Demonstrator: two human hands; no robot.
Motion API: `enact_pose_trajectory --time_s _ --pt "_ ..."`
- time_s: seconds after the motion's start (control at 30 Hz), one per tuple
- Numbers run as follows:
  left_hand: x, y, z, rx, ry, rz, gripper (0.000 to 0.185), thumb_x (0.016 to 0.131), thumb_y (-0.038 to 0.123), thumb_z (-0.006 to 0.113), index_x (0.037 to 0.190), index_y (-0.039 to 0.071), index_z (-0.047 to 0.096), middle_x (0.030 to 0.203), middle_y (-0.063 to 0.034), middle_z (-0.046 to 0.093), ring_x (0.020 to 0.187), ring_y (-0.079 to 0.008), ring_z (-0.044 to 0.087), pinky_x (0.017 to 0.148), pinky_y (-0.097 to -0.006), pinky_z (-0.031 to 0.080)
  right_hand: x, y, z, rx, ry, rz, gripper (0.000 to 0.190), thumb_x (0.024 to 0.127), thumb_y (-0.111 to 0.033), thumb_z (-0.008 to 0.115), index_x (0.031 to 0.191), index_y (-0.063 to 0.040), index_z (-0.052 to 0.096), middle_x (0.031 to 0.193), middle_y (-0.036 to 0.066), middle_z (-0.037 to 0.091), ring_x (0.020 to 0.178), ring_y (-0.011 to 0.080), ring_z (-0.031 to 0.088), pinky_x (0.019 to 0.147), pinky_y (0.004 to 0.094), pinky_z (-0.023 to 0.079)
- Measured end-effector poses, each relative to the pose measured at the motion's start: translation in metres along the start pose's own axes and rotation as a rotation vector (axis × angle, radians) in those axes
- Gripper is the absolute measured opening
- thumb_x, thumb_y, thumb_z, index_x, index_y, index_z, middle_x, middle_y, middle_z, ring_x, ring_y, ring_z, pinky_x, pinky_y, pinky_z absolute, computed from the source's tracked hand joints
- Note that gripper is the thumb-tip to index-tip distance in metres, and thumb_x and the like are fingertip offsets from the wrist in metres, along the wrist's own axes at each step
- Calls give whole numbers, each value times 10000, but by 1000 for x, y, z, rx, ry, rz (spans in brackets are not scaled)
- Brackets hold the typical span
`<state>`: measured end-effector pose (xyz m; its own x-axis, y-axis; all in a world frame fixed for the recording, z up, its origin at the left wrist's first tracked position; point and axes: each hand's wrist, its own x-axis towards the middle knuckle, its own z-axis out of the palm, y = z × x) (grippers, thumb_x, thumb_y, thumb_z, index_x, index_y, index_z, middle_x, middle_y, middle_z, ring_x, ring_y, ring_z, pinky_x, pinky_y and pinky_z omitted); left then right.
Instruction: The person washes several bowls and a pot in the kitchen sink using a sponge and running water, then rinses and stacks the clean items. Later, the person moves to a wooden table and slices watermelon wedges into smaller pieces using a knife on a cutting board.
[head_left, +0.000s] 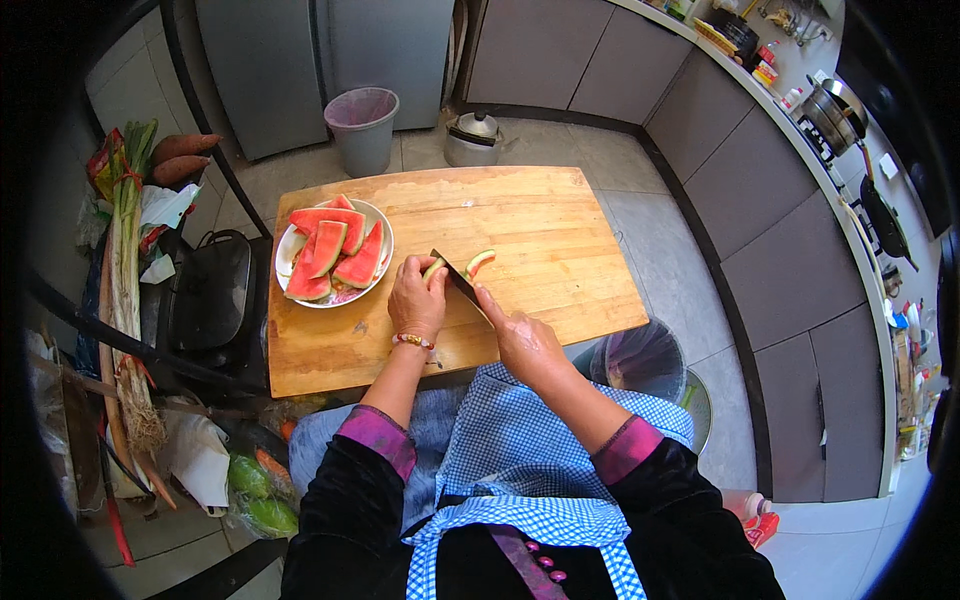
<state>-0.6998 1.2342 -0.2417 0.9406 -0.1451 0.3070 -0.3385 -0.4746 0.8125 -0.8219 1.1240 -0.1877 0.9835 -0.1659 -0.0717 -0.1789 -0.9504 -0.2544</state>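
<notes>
My right hand (529, 341) grips a kitchen knife (466, 286), its index finger stretched along the blade. My left hand (418, 298), with a beaded bracelet on the wrist, holds a piece of watermelon rind (433, 270) against the wooden cutting board (540, 217). The blade lies right beside that piece, and I cannot tell how deep it has cut. Just beyond the blade a curved strip of rind (480, 262) with some red flesh rests on the board. Left of my hands stands a white plate (384, 251) holding several watermelon wedges (328, 247).
A lined grey bin (364, 135) and a lidded pot (474, 141) stand on the floor beyond the board. Another lined bin (637, 360) is near my right knee. Spring onions (126, 262) and a black electric pan (212, 292) crowd the left side. Grey cabinets (780, 255) curve along the right.
</notes>
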Motion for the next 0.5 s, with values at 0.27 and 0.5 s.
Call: enact_pose_trajectory --time_s 0.27,0.5 --pt "2 3 0 31 -43 64 201 778 170 643 924 59 558 924 -126 602 857 -311 582 723 -405 464 -2 37 -4 715 10 185 607 863 -55 457 1417 -179 240 644 157 569 462 232 542 424 345 441" --pt "17 -18 -8 59 6 53 186 778 127 632 916 35 549 916 -141 601 856 -328 576 736 -402 457 -5 40 -34 1483 15 386 591 914 -81 423 1435 -211 177 618 31 508 405 64 400 354 226 380"
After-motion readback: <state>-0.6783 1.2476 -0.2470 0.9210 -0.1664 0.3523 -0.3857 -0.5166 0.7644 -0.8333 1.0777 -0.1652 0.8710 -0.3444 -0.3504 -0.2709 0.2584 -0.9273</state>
